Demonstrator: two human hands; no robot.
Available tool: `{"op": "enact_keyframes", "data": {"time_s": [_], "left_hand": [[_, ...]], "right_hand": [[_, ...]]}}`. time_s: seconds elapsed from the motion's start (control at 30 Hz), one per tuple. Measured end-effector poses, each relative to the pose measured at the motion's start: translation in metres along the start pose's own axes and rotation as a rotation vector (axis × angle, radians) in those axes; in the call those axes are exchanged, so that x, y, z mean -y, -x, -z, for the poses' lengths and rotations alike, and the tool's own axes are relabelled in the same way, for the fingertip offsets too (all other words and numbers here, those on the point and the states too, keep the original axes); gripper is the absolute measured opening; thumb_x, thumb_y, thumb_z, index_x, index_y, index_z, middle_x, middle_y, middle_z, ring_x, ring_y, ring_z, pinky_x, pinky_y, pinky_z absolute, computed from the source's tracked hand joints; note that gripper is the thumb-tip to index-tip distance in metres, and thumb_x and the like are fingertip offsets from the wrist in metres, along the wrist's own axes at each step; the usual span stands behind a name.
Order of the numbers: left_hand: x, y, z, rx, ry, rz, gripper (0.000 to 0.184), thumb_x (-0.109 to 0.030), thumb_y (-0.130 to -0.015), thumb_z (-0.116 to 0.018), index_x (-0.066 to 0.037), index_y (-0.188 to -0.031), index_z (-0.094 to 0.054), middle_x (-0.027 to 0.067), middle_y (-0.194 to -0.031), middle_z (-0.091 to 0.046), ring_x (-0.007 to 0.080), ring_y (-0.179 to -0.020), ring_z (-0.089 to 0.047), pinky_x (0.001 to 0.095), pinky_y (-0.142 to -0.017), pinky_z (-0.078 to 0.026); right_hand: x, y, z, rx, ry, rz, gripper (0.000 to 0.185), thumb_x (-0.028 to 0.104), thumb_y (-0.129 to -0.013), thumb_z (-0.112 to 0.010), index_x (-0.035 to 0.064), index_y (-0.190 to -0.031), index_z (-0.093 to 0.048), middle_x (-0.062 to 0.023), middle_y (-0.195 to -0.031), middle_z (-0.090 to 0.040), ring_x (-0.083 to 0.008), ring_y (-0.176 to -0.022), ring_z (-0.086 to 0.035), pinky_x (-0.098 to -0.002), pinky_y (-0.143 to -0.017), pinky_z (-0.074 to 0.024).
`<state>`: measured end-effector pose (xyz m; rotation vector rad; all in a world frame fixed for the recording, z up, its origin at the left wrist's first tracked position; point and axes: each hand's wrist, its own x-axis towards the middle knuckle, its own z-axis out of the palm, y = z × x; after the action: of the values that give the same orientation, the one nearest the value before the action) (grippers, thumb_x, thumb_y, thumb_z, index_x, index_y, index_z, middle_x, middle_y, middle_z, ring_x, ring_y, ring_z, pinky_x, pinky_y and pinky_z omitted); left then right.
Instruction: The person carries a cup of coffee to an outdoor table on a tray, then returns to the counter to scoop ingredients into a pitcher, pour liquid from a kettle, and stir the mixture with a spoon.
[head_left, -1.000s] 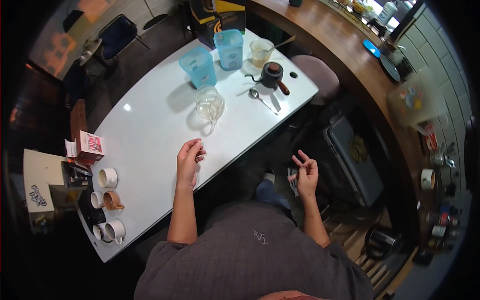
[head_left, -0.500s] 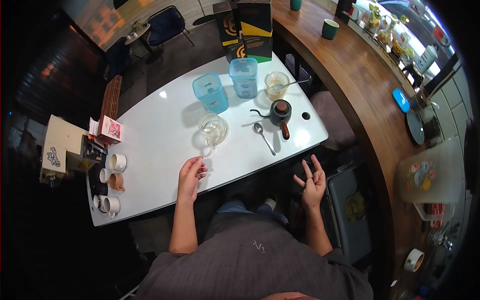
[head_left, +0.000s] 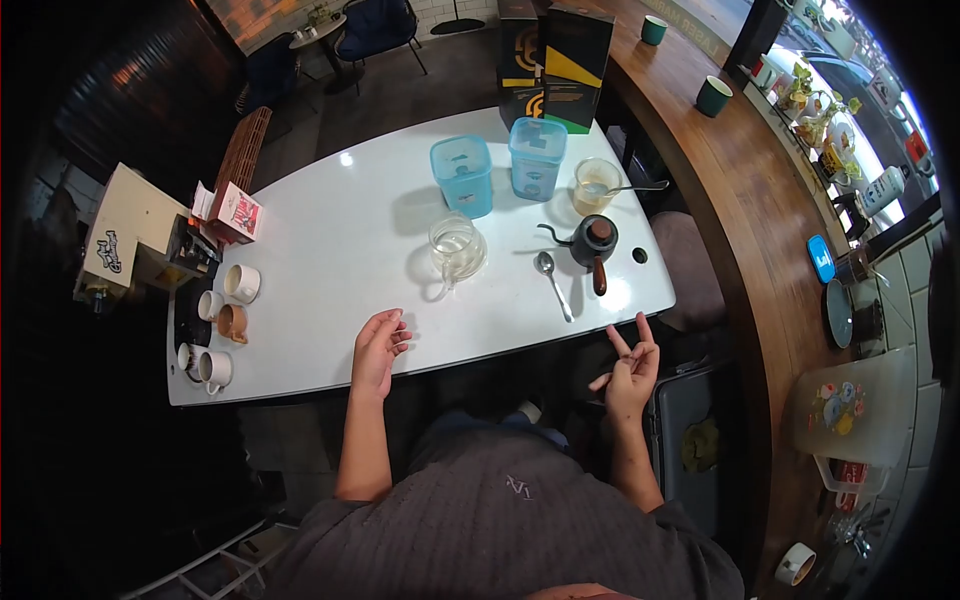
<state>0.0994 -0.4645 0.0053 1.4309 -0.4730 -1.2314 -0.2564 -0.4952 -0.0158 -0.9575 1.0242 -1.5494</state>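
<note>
Glossy white, curved at the far side, the worktop point(head_left: 330, 270) stretches out below a dark floor area with a blue chair point(head_left: 376, 30). Over its near edge, the left hand point(head_left: 378, 352) is empty, fingers loosely curled with a narrow gap to the thumb. The right hand point(head_left: 630, 375), at the near right edge, is empty too, two fingers spread wide. Nearest the left hand stands a clear glass jug with a handle point(head_left: 456, 252); nearest the right lies a silver metal spoon point(head_left: 554, 286), just beside a black kettle with a wooden handle point(head_left: 594, 243). Farther out are two translucent blue plastic containers point(head_left: 464, 178), a clear cup holding a spoon point(head_left: 595, 187) and, far left, several mugs point(head_left: 242, 284).
</note>
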Motion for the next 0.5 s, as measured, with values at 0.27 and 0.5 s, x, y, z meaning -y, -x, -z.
{"op": "enact_keyframes", "data": {"time_s": [0.27, 0.5], "left_hand": [[-0.011, -0.004, 0.063, -0.001, 0.092, -0.045, 0.028, -0.025, -0.094, -0.061, -0.004, -0.112, -0.060, 0.0029, -0.094, -0.059, 0.0128, -0.085, -0.059, 0.0254, -0.074, -0.045], [-0.007, 0.000, 0.136, 0.034, 0.124, -0.021, 0.029, -0.023, -0.095, -0.057, -0.003, -0.116, -0.058, 0.0044, -0.097, -0.057, 0.0161, -0.089, -0.058, 0.0294, -0.078, -0.046]], "right_hand": [[-0.036, 0.013, -0.039, -0.010, -0.038, 0.223, 0.024, -0.015, -0.086, -0.034, 0.0078, -0.093, -0.033, -0.0233, -0.147, -0.034, -0.0404, -0.131, -0.045, -0.0465, -0.105, -0.0458], [-0.033, 0.038, -0.096, 0.013, 0.123, 0.065, 0.016, -0.007, -0.089, -0.040, 0.0034, -0.101, -0.044, -0.0224, -0.123, -0.058, -0.0257, -0.098, -0.066, -0.0309, -0.082, -0.0509]]}}
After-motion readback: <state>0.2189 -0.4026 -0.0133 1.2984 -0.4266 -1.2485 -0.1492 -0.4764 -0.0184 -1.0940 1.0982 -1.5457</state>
